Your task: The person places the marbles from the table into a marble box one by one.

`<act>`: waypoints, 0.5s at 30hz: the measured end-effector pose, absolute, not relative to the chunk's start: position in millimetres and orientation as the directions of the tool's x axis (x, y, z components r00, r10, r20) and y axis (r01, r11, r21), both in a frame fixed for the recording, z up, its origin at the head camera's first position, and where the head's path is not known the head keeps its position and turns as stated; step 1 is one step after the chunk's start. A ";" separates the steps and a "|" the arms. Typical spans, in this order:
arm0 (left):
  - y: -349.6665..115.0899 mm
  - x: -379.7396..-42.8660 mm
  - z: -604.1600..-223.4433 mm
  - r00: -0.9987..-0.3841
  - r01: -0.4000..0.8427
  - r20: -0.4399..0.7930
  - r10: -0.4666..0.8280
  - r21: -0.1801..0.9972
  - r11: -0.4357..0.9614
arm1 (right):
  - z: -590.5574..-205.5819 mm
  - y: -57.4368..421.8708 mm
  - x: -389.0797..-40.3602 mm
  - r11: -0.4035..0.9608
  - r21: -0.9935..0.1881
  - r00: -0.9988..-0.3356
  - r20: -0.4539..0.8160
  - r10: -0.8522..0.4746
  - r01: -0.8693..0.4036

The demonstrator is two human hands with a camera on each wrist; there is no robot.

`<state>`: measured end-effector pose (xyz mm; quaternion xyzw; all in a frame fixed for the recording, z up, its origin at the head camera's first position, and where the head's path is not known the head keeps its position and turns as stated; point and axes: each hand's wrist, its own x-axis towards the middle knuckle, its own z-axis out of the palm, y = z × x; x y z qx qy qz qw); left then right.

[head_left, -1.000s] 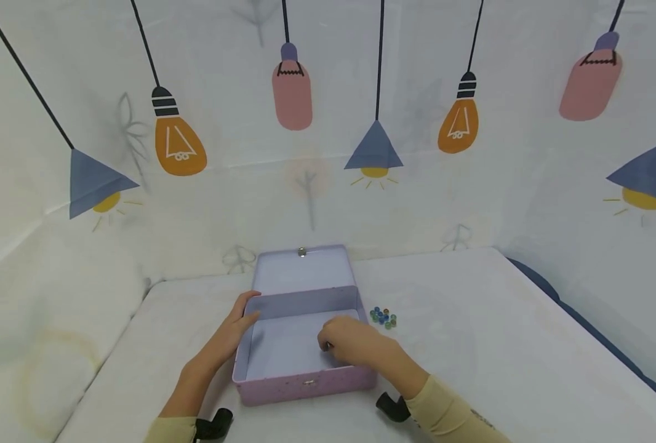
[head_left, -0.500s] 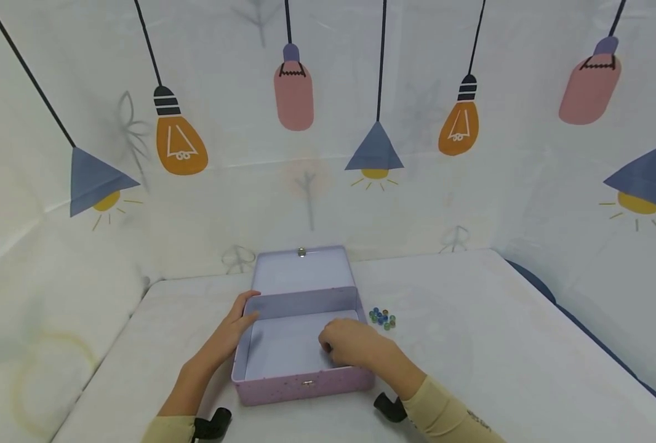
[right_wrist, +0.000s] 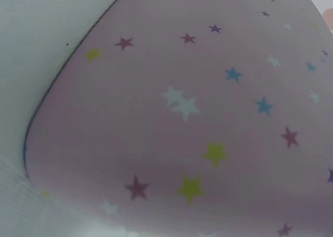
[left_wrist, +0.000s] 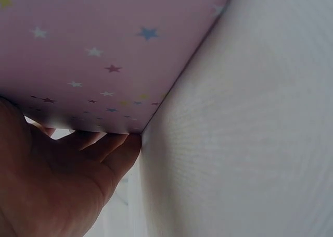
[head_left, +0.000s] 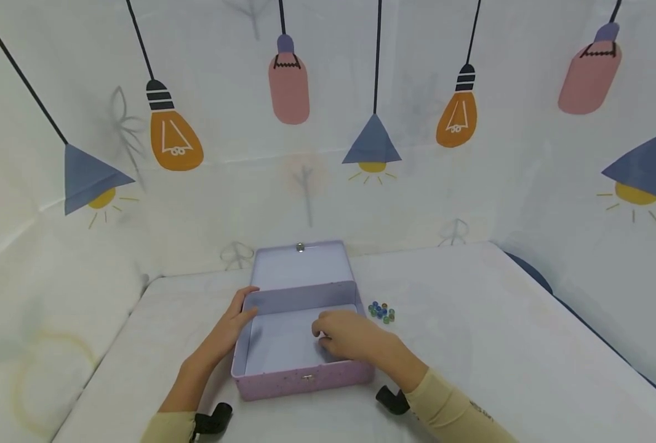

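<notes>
A pink tin box [head_left: 278, 386] with a pale lilac inside and printed stars stands with its hinged lid [head_left: 303, 264] thrown back. My left hand [head_left: 232, 323] holds the left wall, thumb over the rim; in the left wrist view its fingers [left_wrist: 117, 156] lie along the starred outside. My right hand [head_left: 350, 335] reaches over the right wall into the box, fingers bent and thumb slightly apart from them. Whether anything small lies at those fingertips is hidden. Only the box's starred outside [right_wrist: 171, 133] shows in the right wrist view, with no hand.
Several glass marbles [head_left: 381, 312], blue, green and amber, lie in a cluster just right of the box on the white cloth [head_left: 472, 344]. Behind stands a pale wall sheet [head_left: 239, 203] printed with lamps. Black wrist camera mounts [head_left: 392, 401] sit near both cuffs.
The right hand's fingers have loosened a little, so that finger and thumb show apart now. My left hand keeps its place on the box, and the marbles lie as before.
</notes>
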<state>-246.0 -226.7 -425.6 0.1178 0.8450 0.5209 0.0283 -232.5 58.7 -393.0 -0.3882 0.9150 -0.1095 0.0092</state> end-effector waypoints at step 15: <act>-225.4 -247.7 -426.3 -0.970 0.171 0.079 0.231 0.895 0.411 | -388.8 74.6 -243.3 0.646 -0.206 -0.678 0.207 -0.705 -0.735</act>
